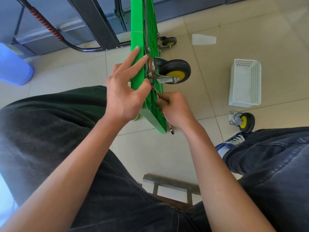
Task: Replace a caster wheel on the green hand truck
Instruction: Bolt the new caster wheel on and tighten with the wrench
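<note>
- Beige floor tiles (pixel 167 156) filled the frame, with dark cabinets along the top.
- You sat with the green truck (pixel 143 39) on its edge at centre, running up to the top of the frame.
- Your left hand (pixel 124 91) lay on its left face, two fingers straight, thumb tip pressed at the edge by the caster plate.
- Your right hand (pixel 175 108) gripped a wrench (pixel 171 129), its upper end at a bolt just below the mounted caster (pixel 173 72).
- Another caster (pixel 168 41) sat further up the truck.
- At right, a loose caster (pixel 243 122) lay on the tiles, below a white basket (pixel 245 84).
- A blue bin (pixel 13 67) stood at the left edge.
</note>
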Tool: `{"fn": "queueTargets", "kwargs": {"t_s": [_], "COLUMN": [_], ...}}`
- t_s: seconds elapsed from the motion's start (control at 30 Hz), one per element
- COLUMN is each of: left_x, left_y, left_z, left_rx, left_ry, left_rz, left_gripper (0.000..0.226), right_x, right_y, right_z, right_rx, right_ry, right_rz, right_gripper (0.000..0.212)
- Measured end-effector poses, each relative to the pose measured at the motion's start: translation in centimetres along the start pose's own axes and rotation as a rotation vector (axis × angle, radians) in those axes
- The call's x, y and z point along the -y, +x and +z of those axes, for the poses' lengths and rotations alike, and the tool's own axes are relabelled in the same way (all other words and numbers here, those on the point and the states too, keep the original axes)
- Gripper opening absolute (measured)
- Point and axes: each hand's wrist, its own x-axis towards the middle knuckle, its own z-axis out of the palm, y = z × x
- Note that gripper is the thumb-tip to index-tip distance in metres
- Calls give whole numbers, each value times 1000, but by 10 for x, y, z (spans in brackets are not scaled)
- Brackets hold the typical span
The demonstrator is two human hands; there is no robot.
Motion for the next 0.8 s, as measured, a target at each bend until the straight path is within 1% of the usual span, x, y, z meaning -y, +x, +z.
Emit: {"fn": "queueTargets", "kwargs": {"t_s": [0.07,0.13,0.27,0.37,0.53,0.63,0.8], "left_x": [1,2,3,2,2,1,2], "left_y": [0,-1,0,-1,-1,-1,-2], "left_z": [0,0,0,1,1,2,2], "left_rx": [15,28,13,11,7,1,0], "left_ry": [22,59,96,110,114,109,110], "left_rz": [19,51,75,84,85,91,92], "left_gripper": [55,51,42,42,42,41,41], "right_x": [-10,-19,-25,-19,-3,3,4], "right_y": [-1,0,-2,-7,-11,-11,-9], "right_z": [-1,-3,-7,-9,-3,2,9], "right_rx": [-5,-32,-155,-273,-412,-436,-405], "right_ry": [40,-8,-103,-36,96,96,119], "right_rz": [-11,-21,-89,-169,-286,-338,-297], "right_gripper": [23,23,23,26,30,30,31]}}
